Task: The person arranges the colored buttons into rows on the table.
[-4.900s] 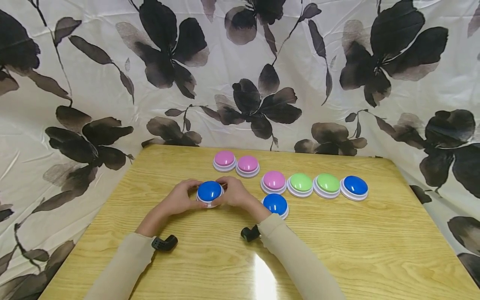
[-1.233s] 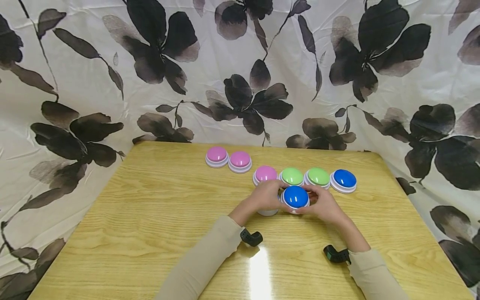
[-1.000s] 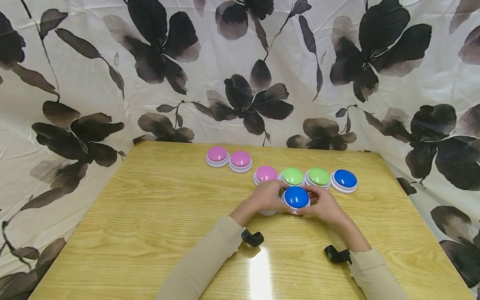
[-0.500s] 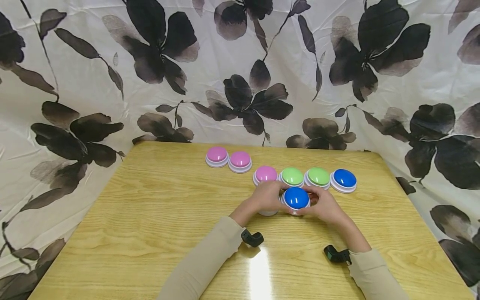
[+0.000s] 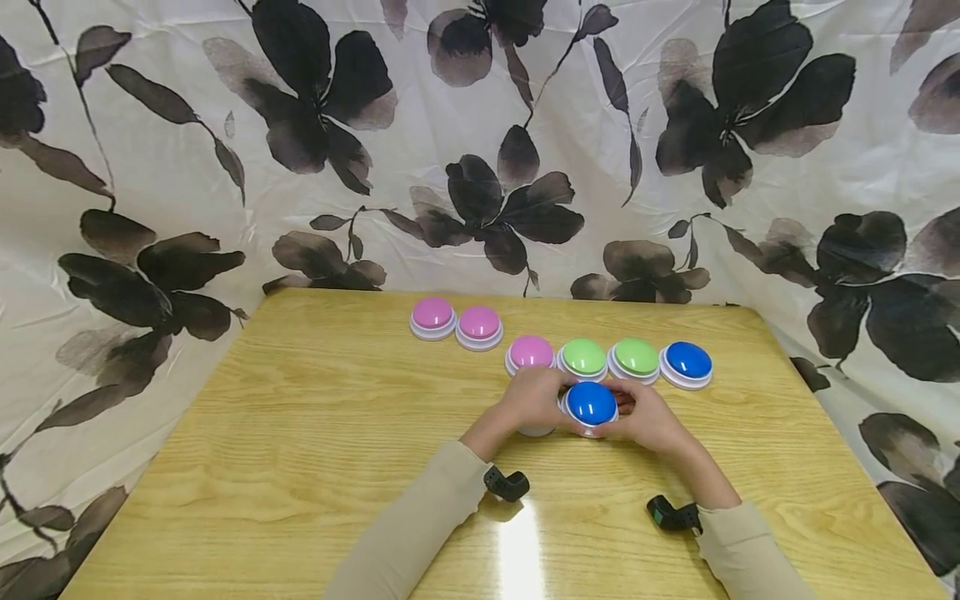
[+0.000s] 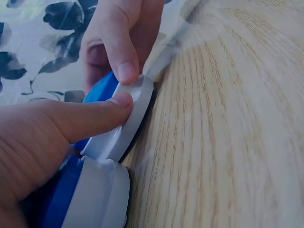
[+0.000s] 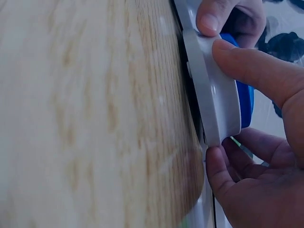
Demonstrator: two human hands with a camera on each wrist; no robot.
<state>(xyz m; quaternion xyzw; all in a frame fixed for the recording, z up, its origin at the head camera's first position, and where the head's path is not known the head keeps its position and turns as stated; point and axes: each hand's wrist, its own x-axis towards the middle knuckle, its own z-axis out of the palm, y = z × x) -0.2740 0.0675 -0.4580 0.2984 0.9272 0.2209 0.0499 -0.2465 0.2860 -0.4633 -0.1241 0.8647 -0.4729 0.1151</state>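
A blue push button [image 5: 591, 403] with a white round base sits between my two hands in front of the green buttons. My left hand [image 5: 534, 397] grips its left side, and its thumb [image 6: 102, 114] presses on the white base in the left wrist view. From the right, my right hand [image 5: 647, 414] holds the same base with thumb and curled fingers, as the right wrist view shows. A second blue button [image 6: 102, 194] stands right beside the held one; in the head view my left hand covers most of it. The held button's base is close over the table.
Behind the hands runs a row: a pink button [image 5: 531, 352], two green buttons, one [image 5: 583, 357] left of the other [image 5: 635, 357], and a blue button [image 5: 688, 361]. Two more pink buttons, a left [image 5: 432, 314] and a right [image 5: 479, 323], stand farther back on the wooden table [image 5: 300, 467]. Floral cloth [image 5: 420, 133] hangs behind.
Since the oldest frame, both hands have carried the blue button from the table's left-middle rightward to beside the other blue button. Over the last second the hands and button have hardly moved.
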